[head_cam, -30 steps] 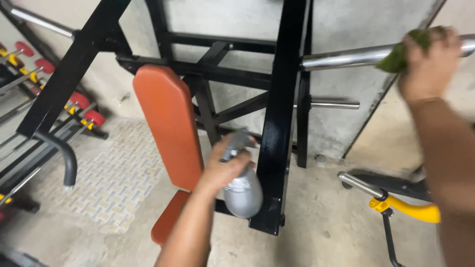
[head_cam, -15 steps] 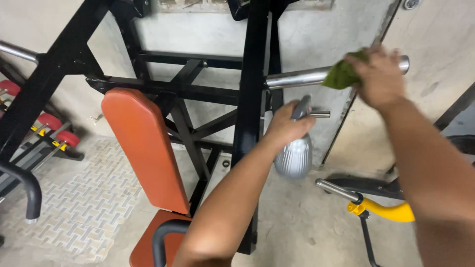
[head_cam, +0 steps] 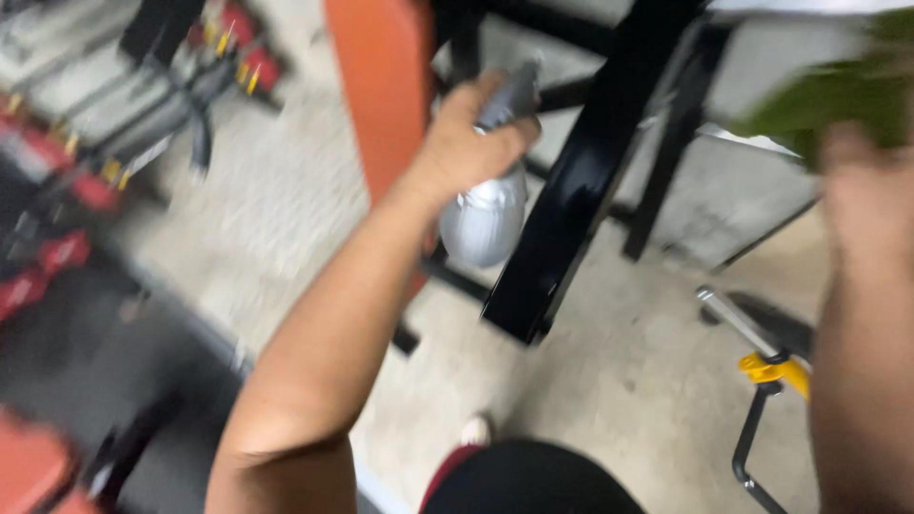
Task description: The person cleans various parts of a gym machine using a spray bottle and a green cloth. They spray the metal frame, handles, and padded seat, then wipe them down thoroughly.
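My left hand (head_cam: 466,143) grips the grey trigger head of a silver spray bottle (head_cam: 484,224), which hangs below the fist in front of an orange padded backrest (head_cam: 381,95). My right hand (head_cam: 862,190) is raised at the right edge, blurred, closed on a green cloth (head_cam: 838,95) near a metal bar at the top right. A black steel frame post (head_cam: 581,181) slants between the two hands. The whole picture is motion-blurred.
A rack with red and black weights (head_cam: 57,190) stands at the left. A grey and yellow handle piece (head_cam: 776,366) lies on the concrete floor at the right. A dark bench with a red pad (head_cam: 38,457) is at lower left. My shoe tip (head_cam: 476,430) shows below.
The view has swung down and to the left. My left hand with the bottle now sits higher in the picture, and my right hand with the cloth has moved to the right edge.
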